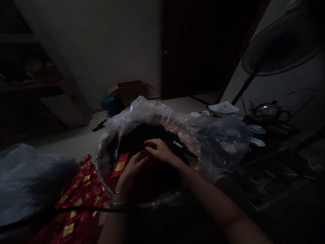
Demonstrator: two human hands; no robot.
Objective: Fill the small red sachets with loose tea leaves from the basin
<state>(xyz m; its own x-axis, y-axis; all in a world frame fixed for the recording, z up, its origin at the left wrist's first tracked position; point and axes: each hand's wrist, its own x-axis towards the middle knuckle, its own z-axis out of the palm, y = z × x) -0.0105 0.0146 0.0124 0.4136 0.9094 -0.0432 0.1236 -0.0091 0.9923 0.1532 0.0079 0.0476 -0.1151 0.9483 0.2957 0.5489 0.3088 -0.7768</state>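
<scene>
Left hand [132, 166] and right hand [160, 150] nearly meet, fingers curled, over a dark heap [143, 131]; whether either pinches anything, I cannot tell. Just left of the left hand lies a red packet [120, 164], probably light, thin and slightly slippery, best held by its long edges without creasing.

**Gloss against rough matt**

Crinkled, clear plastic sheeting [148, 107] shines around the dark heap [152, 131], itself matt and rough. Left of the heap, red packets [76, 200] look smooth and glossy; farther left, a plastic bag [22, 183] is wrinkled. Behind the heap is a matt cardboard box [134, 90]; to the heap's right, a teapot [265, 112] gleams like metal.
</scene>
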